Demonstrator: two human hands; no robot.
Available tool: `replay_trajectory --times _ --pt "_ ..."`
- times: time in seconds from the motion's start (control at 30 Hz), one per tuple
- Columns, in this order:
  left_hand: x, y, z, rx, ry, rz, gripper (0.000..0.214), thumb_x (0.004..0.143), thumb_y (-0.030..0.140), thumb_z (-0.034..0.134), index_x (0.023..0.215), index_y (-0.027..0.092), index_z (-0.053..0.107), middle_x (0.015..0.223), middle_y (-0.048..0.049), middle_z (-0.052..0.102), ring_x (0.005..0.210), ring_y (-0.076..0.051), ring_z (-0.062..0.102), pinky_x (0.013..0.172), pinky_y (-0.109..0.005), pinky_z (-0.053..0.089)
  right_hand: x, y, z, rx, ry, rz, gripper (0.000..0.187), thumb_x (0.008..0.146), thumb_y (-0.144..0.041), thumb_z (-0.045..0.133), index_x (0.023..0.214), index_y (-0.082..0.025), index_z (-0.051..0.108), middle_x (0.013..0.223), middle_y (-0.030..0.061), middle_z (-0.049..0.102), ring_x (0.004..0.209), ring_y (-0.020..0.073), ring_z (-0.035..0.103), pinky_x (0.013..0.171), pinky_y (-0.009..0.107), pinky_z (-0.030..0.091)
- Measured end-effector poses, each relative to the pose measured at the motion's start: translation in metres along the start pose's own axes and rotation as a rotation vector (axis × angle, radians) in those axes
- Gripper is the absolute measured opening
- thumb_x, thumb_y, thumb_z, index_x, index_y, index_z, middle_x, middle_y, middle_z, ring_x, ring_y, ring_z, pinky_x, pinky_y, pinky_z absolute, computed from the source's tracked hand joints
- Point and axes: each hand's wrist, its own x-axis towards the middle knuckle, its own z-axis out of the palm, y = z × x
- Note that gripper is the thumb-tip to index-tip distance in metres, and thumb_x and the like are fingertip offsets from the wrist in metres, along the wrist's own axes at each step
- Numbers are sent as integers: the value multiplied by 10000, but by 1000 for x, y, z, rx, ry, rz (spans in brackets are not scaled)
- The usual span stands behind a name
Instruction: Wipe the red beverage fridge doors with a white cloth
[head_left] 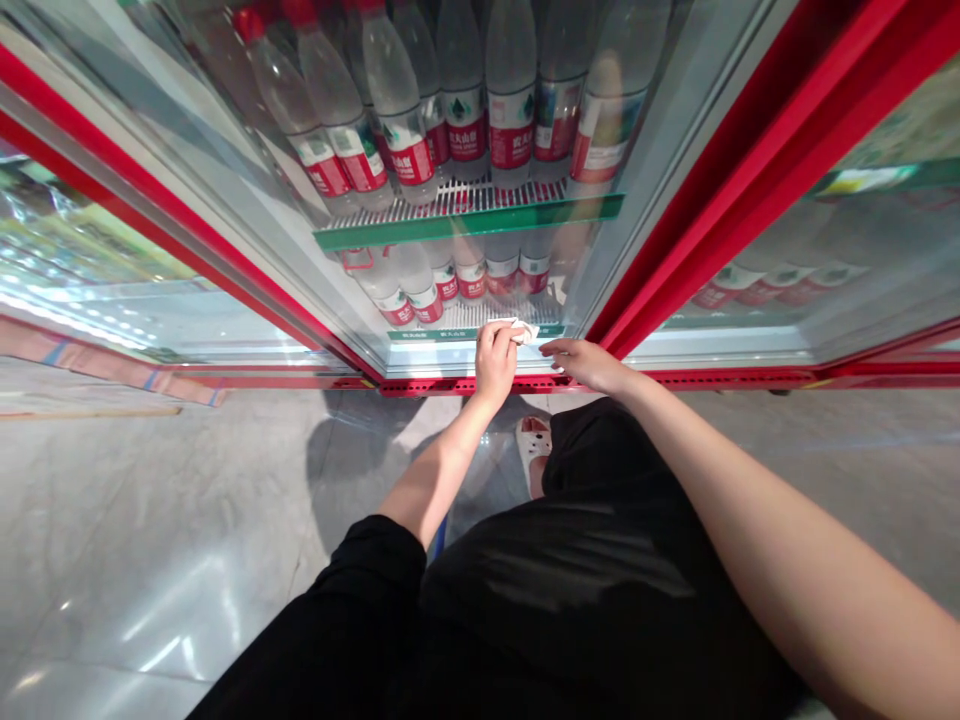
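Observation:
My left hand (496, 362) is closed on a crumpled white tissue (524, 331), low on the glass door (600, 215) of a drinks fridge. Part of the tissue sticks out past the fingertips on the right, and the rest is hidden by the fingers. Just right of it, my right hand (589, 364) points its fingers toward the tissue, apart from it and holding nothing. Behind the glass, large water bottles (409, 140) with red and white labels stand on an upper shelf (472, 222). More bottles (471, 275) stand on the shelf below.
Red fridge frames (705, 170) run up on both sides of this door. Another glass fridge (787, 270) stands to the right, and a further one (112, 260) to the left. A pale clog (534, 440) rests on the shiny grey floor (187, 530) beneath my hands.

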Motion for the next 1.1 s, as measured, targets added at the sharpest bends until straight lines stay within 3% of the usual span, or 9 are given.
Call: replay_trajectory --times 0.17,0.33,0.43,0.57,0.73,0.83,0.93,1.1 --pt "-15 -18 -11 38 -88 32 285 991 44 532 1061 226 740 1154 -80 689 1143 -222 668 1054 -367 555 9 -7 17 -42 32 -23 460 877 -98 595 1285 -190 787 1413 113 755 1387 325 659 1255 488 435" --pt "-28 -40 -38 71 -7 -60 270 993 54 510 1050 216 719 1146 -91 670 1159 -234 669 1066 -400 561 11 -10 25 -13 36 -40 485 868 -105 599 1313 -194 770 1454 106 733 1421 304 633 1288 474 401" --pt "-21 -43 -48 80 46 -99 251 1006 77 520 1076 229 707 1181 -92 667 1191 -238 662 1099 -420 544 13 -13 28 31 32 -43 486 867 -97 592 1309 -195 768 1462 103 728 1408 297 641 1277 477 417" --pt "-5 -35 -46 14 87 -84 257 1004 83 558 1128 247 711 1237 -86 673 1246 -240 646 1149 -425 503 17 -18 33 99 19 -33 491 851 -91 589 1301 -172 768 1445 127 733 1329 308 691 1225 497 478" --pt "-8 -38 -44 -8 -10 -57 270 981 56 563 1064 240 743 1189 -79 699 1196 -234 666 1102 -394 525 22 -24 44 187 16 -14 465 837 -87 592 1256 -165 780 1416 138 745 1272 308 719 1171 516 527" --pt "-20 -52 -55 -11 -9 -79 267 970 54 557 1013 239 746 1144 -71 705 1148 -230 679 1070 -391 546 22 -28 54 245 20 -8 456 852 -92 589 1263 -172 770 1427 140 737 1256 295 728 1152 515 545" --pt "-27 -64 -71 5 70 -124 255 976 67 543 1012 233 734 1132 -84 691 1148 -240 673 1067 -416 553 22 -35 68 304 29 -14 454 866 -101 581 1276 -180 759 1447 142 723 1243 296 734 1136 536 559" --pt "-12 -63 -83 16 147 -132 227 998 107 563 1073 254 720 1177 -73 691 1198 -233 663 1112 -422 535 24 -47 87 381 35 -47 459 845 -102 594 1258 -203 766 1443 116 729 1248 286 733 1172 537 531"
